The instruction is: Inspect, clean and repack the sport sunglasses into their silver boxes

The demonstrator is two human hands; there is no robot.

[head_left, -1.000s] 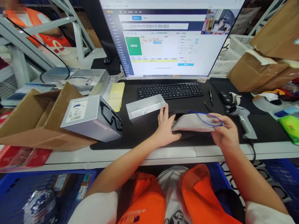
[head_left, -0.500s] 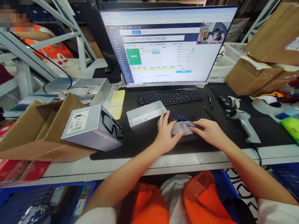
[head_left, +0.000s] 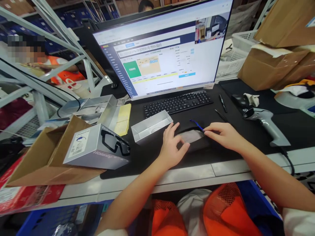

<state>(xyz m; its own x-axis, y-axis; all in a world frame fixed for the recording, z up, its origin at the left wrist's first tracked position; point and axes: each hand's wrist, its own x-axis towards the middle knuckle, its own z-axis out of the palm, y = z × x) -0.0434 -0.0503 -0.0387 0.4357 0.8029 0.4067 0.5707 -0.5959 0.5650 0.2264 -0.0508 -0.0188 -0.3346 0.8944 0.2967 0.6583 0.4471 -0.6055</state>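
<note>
A small grey pouch [head_left: 192, 135] with a blue cord [head_left: 197, 125] lies on a dark case on the black desk mat [head_left: 152, 150], just in front of the keyboard [head_left: 176, 102]. My left hand [head_left: 172, 146] rests on the pouch's left end, fingers curled over it. My right hand [head_left: 222, 135] presses on the pouch's right end by the cord, fingers together. An open silver tray [head_left: 150, 126] sits just left of my left hand. A silver glasses box [head_left: 97, 147] with a black sunglasses print rests further left.
A large monitor [head_left: 162, 49] stands behind the keyboard. A handheld scanner [head_left: 267, 124], a mouse and two pens lie at right. An open cardboard box [head_left: 46, 154] sits left, taped cartons [head_left: 270, 65] at back right. Another person in an orange vest works at back left.
My right hand brought the pouch down from the air onto the mat in front of the keyboard, and both hands now press on it. The camera view swung a bit left.
</note>
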